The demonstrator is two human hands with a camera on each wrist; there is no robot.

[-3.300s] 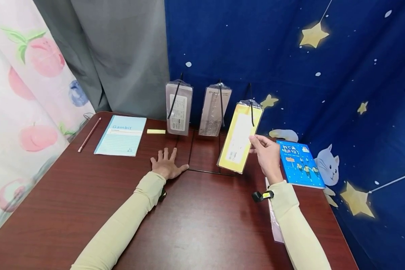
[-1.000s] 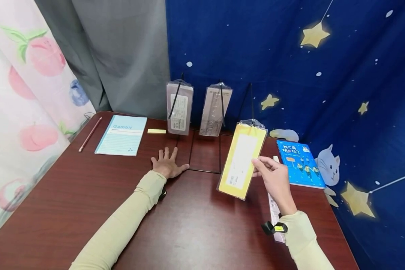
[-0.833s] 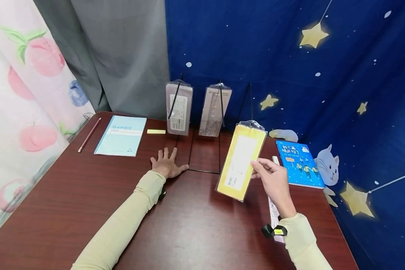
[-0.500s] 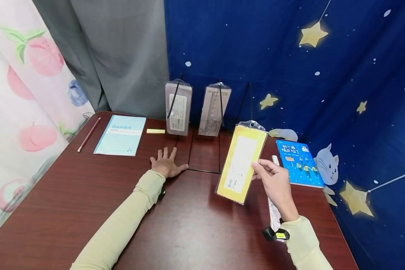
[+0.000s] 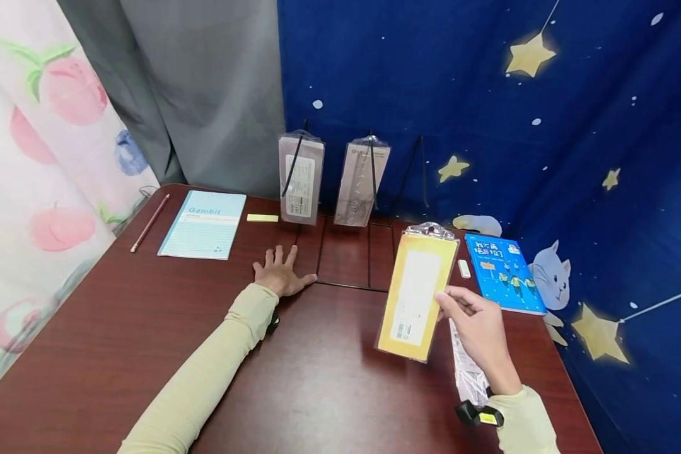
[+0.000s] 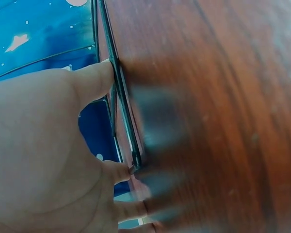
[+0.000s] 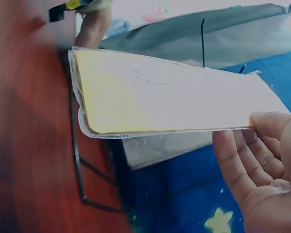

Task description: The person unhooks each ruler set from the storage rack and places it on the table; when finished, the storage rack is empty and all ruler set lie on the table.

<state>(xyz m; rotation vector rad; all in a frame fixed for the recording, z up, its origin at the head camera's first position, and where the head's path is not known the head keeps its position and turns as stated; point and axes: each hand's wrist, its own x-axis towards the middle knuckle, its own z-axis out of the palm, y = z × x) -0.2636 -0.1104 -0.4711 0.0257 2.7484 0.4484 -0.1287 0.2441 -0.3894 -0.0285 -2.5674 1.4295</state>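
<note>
My right hand (image 5: pixel 470 314) pinches the right edge of a yellow packet in a clear sleeve (image 5: pixel 419 291), holding it tilted in the air above the table's right half. In the right wrist view the thumb and fingertips (image 7: pixel 268 127) clamp the packet (image 7: pixel 165 97) at its edge. My left hand (image 5: pixel 280 272) lies flat with fingers spread on the table, touching the base of a black wire display stand (image 5: pixel 346 285). The left wrist view shows the fingers (image 6: pixel 94 80) against the wire base (image 6: pixel 121 102). Two clear packets (image 5: pixel 301 179) (image 5: pixel 363 185) hang on the stand; its right hook (image 5: pixel 422 170) is bare.
A light blue notebook (image 5: pixel 204 216), a pencil (image 5: pixel 149 222) and a yellow sticky pad (image 5: pixel 262 217) lie at the back left. A blue book (image 5: pixel 502 273) and a small white eraser (image 5: pixel 464 268) lie at the right. Another clear packet (image 5: pixel 466 369) lies under my right wrist.
The yellow packet came off the right hook and my right hand has drawn it toward me and to the right, lower over the table. The left hand has stayed put.
</note>
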